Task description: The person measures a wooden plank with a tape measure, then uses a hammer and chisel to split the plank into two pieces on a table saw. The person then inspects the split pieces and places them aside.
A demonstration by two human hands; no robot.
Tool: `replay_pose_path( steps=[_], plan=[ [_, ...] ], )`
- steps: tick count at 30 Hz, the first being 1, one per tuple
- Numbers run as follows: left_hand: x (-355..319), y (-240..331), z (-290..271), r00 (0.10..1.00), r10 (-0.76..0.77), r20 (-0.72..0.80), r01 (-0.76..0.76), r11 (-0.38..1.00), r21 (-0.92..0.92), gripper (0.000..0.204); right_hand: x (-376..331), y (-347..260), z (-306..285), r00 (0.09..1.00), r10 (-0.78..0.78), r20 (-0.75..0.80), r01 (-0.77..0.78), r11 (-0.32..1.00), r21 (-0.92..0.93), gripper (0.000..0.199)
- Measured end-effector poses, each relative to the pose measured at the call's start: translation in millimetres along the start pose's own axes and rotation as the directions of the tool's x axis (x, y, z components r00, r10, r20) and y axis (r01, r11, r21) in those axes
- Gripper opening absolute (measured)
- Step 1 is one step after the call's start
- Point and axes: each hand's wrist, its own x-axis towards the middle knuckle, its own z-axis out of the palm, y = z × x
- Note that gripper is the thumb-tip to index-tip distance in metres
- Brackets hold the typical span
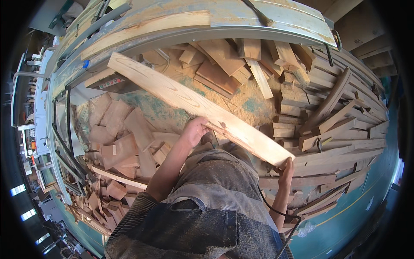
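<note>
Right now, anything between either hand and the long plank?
Nothing visible. Both hands are already on the long plank: the left hand grips its near edge around mid-length, and the right hand holds the near end. The plank is held above the offcuts and sawdust.

Sawdust-strewn teal floor (pixel 345 216), heaps of wood offcuts (pixel 120 142), stacked planks (pixel 345 129), curved machine table (pixel 207 21), daylit windows (pixel 19 190)

Wood offcuts (pixel 125 142), stacked planks (pixel 345 129), sawdust-covered machine table (pixel 241 21).
</note>
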Motion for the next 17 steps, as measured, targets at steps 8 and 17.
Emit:
replay_pose_path(
  steps=[8, 17],
  plan=[
    [-15, 40, -22, 1.0, -0.028, 0.001, 0.028, 0.993, 0.11, 0.032, -50, 66, 35, 0.995, 0.094, -0.026, -0.091, 0.991, 0.096, 0.053],
    [-15, 53, -35, 0.993, -0.041, 0.107, 0.026, 0.991, 0.133, 0.041, -64, 72, 24, 0.961, -0.236, -0.143, 0.129, 0.842, -0.524, 0.067]
  ],
)
